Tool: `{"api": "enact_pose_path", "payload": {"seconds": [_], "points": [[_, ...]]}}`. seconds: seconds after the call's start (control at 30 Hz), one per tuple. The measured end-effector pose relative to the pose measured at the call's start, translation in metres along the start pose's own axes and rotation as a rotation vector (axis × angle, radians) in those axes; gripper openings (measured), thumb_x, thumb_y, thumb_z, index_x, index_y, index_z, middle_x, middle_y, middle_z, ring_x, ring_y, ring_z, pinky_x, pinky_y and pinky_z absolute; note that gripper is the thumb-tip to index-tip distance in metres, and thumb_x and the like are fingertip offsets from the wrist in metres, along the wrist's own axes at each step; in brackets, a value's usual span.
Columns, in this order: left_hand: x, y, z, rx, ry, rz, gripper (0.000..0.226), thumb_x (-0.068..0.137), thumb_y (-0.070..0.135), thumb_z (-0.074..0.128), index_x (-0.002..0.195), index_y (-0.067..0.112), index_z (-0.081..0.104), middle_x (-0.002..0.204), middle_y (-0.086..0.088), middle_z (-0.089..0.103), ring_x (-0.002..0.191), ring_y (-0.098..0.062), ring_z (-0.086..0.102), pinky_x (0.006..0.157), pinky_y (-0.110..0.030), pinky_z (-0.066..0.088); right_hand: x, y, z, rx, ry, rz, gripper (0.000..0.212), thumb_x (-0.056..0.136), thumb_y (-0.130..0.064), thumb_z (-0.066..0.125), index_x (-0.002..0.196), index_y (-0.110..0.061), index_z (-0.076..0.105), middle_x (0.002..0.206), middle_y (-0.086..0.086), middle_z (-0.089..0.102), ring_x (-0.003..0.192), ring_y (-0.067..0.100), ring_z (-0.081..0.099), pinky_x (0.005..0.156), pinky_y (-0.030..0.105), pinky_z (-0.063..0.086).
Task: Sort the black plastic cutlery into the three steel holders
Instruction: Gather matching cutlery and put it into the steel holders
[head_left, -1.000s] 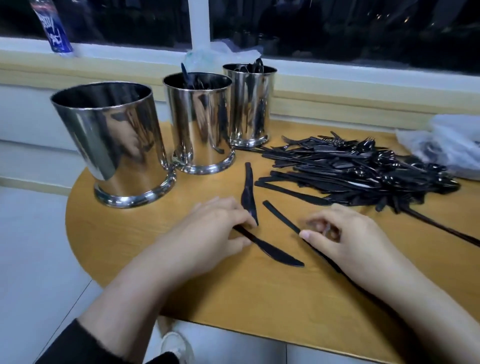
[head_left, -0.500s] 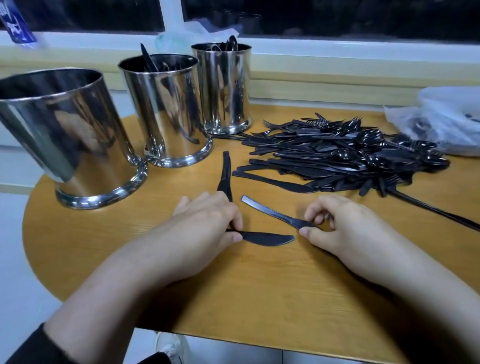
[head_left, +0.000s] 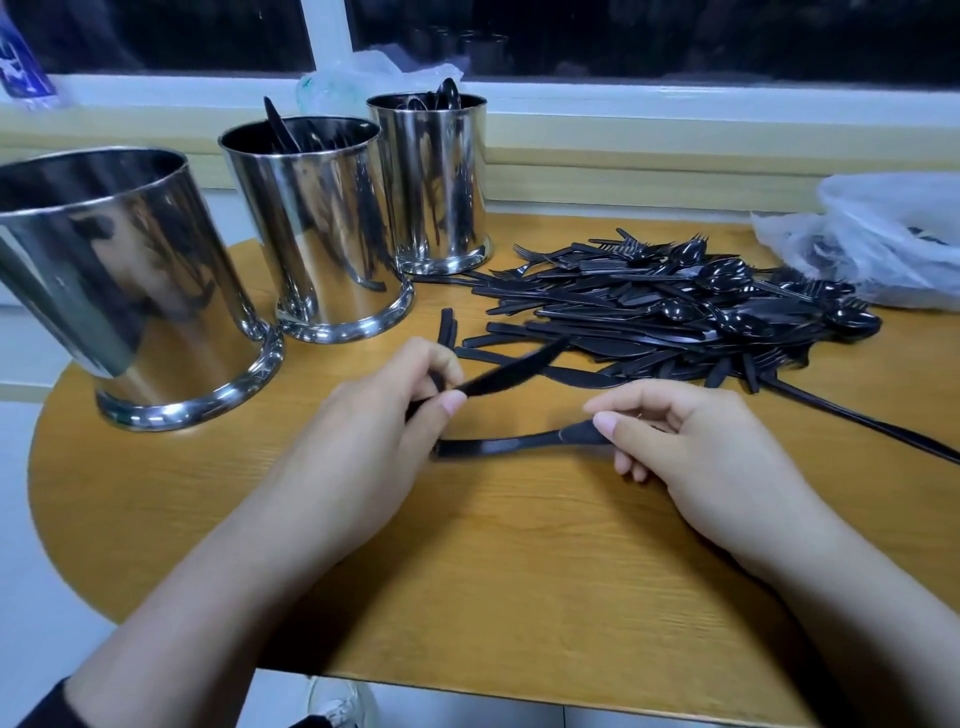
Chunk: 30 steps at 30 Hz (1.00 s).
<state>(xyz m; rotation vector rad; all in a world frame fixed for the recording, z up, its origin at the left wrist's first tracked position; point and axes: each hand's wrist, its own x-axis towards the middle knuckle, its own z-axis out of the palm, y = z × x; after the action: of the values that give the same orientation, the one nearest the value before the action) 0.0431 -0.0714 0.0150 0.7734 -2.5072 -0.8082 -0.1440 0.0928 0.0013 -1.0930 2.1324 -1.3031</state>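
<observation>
2 knives now off the wooden table (head_left: 519, 582), flat on it 0.5 s ago. Left hand (head_left: 363, 431) pinches 1 knife (head_left: 514, 371) by the handle, blade raised, blurred, pointing at the cutlery pile (head_left: 675, 306). Right hand (head_left: 691, 447) pinches the second knife (head_left: 519, 444), now swung level just above the tabletop. 3 steel holders (head_left: 322, 228) stand back left, unmoved. 1 more knife (head_left: 447, 325) lies behind the left hand.

You see mirror-polished steel holders (head_left: 322, 228) at eleven o'clock, glossy black plastic cutlery (head_left: 675, 312) at one, matt wood-grain desk (head_left: 519, 571) beneath.
</observation>
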Motion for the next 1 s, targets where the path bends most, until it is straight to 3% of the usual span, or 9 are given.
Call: {"api": "enact_pose_path", "payload": {"seconds": [0.13, 0.23, 0.37, 0.47, 0.53, 0.67, 0.77, 0.9, 1.0], "points": [[-0.002, -0.002, 0.0, 0.059, 0.109, 0.066, 0.013, 0.099, 0.04, 0.049, 0.094, 0.038, 0.06, 0.083, 0.015, 0.063, 0.086, -0.004, 0.056, 0.074, -0.023, 0.044, -0.002, -0.005, 0.012, 0.272, -0.013, 0.09, 0.009, 0.094, -0.011, 0.068, 0.097, -0.018, 0.072, 0.066, 0.009, 0.067, 0.06, 0.019, 0.056, 0.062, 0.031, 0.046], [-0.004, 0.004, 0.004, 0.125, 0.071, 0.073, 0.019, 0.099, 0.043, 0.046, 0.097, 0.034, 0.063, 0.082, 0.014, 0.063, 0.083, -0.005, 0.057, 0.074, -0.027, 0.044, -0.001, -0.006, 0.022, 0.451, 0.0, 0.159, 0.01, 0.093, -0.005, 0.067, 0.101, -0.01, 0.068, 0.066, 0.008, 0.065, 0.063, 0.025, 0.056, 0.064, 0.038, 0.044], [-0.008, 0.016, 0.012, 0.19, -0.013, 0.053, 0.027, 0.101, 0.044, 0.041, 0.112, 0.036, 0.064, 0.087, 0.013, 0.065, 0.083, -0.006, 0.058, 0.072, -0.03, 0.049, -0.001, -0.012, 0.031, 0.646, 0.021, 0.197, 0.014, 0.092, -0.003, 0.068, 0.106, -0.004, 0.066, 0.071, 0.008, 0.065, 0.064, 0.021, 0.066, 0.061, 0.027, 0.054], [-0.008, 0.016, 0.016, 0.19, -0.013, 0.046, 0.03, 0.103, 0.044, 0.039, 0.123, 0.04, 0.06, 0.095, 0.016, 0.065, 0.087, -0.005, 0.058, 0.074, -0.029, 0.049, -0.001, -0.017, 0.032, 0.864, 0.043, 0.251, 0.014, 0.096, -0.006, 0.063, 0.108, 0.0, 0.066, 0.092, 0.017, 0.07, 0.073, 0.025, 0.073, 0.065, 0.025, 0.059], [-0.007, 0.012, 0.018, 0.14, -0.008, 0.025, 0.025, 0.104, 0.043, 0.04, 0.119, 0.04, 0.059, 0.088, 0.015, 0.062, 0.082, -0.005, 0.057, 0.071, -0.028, 0.048, -0.002, -0.02, 0.03, 0.961, 0.008, 0.253, 0.021, 0.101, -0.011, 0.054, 0.114, 0.003, 0.065, 0.104, 0.028, 0.071, 0.085, 0.03, 0.075, 0.071, 0.027, 0.061], [-0.005, 0.004, 0.017, 0.022, 0.009, -0.024, 0.014, 0.103, 0.041, 0.044, 0.103, 0.043, 0.057, 0.073, 0.01, 0.06, 0.073, -0.009, 0.055, 0.06, -0.027, 0.041, -0.004, -0.025, 0.028, 0.939, -0.041, 0.193, 0.028, 0.104, -0.013, 0.047, 0.123, -0.003, 0.065, 0.1, 0.027, 0.071, 0.094, 0.038, 0.074, 0.077, 0.031, 0.061], [-0.005, 0.003, 0.014, -0.084, 0.0, -0.029, 0.014, 0.103, 0.039, 0.047, 0.097, 0.041, 0.06, 0.071, 0.007, 0.061, 0.069, -0.014, 0.057, 0.06, -0.03, 0.042, -0.004, -0.024, 0.029, 0.843, -0.029, 0.109, 0.026, 0.1, -0.01, 0.052, 0.121, -0.008, 0.068, 0.094, 0.022, 0.072, 0.093, 0.036, 0.075, 0.076, 0.03, 0.061], [-0.007, 0.003, 0.013, -0.144, -0.044, -0.025, 0.016, 0.104, 0.039, 0.047, 0.096, 0.042, 0.06, 0.075, 0.005, 0.063, 0.069, -0.014, 0.06, 0.064, -0.033, 0.046, -0.003, -0.022, 0.029, 0.717, 0.038, 0.04, 0.026, 0.089, -0.02, 0.063, 0.111, -0.009, 0.073, 0.092, 0.022, 0.073, 0.089, 0.031, 0.075, 0.074, 0.027, 0.06], [-0.007, 0.003, 0.013, -0.189, -0.073, -0.026, 0.021, 0.105, 0.038, 0.046, 0.091, 0.044, 0.06, 0.072, 0.009, 0.061, 0.06, -0.006, 0.054, 0.059, -0.027, 0.045, -0.001, -0.019, 0.03, 0.655, 0.097, 0.038, 0.016, 0.092, -0.014, 0.063, 0.101, -0.006, 0.074, 0.084, 0.021, 0.074, 0.078, 0.027, 0.074, 0.068, 0.024, 0.06]]}}
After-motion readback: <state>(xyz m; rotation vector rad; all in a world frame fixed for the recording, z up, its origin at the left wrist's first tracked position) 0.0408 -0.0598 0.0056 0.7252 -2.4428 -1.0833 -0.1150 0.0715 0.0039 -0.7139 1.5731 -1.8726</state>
